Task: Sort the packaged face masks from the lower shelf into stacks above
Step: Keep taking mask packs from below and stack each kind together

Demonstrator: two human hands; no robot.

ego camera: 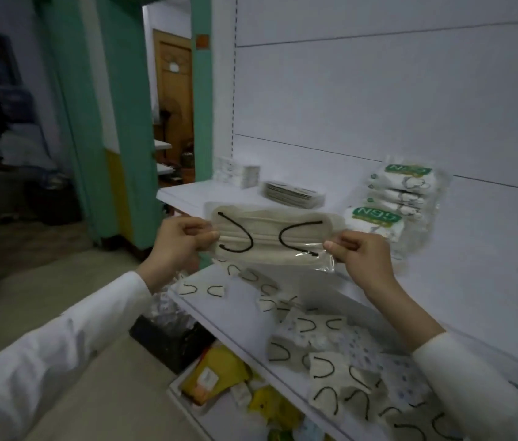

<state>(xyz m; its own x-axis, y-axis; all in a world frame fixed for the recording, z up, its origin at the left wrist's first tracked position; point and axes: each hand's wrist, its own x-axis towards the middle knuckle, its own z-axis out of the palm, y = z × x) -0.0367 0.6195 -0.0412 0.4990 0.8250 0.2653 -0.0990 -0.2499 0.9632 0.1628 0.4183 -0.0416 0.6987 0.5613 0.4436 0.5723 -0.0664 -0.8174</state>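
One packaged face mask (272,238): beige, flat, pleated along its length, with two black ear loops curled inward on its face. It is sealed in a clear, crinkled wrapper that overhangs at the lower right corner. It is held level in the air in front of the upper shelf (187,194), above the lower shelf (238,310).

Two hands, one at each end:
- The left hand (181,240) pinches the left edge between thumb and curled fingers.
- The right hand (359,253) pinches the right edge of the wrapper the same way.
- Both arms wear white sleeves (60,351).

Lower shelf: a loose scatter of masks (324,364), most beige with black loops and a few white with a blue dotted print, overlapping and unsorted.

Upper shelf, from left to right:
- A block of small white packs (238,173) sits at the far left.
- A low stack of beige masks (294,194) lies just behind the held one.
- The green-labelled N95 bundles (401,192) stand at the right, one leaning on the white back panel and one in front of it.

Beneath the lower shelf: yellow packets (219,377) and a dark box (171,338) on the floor.
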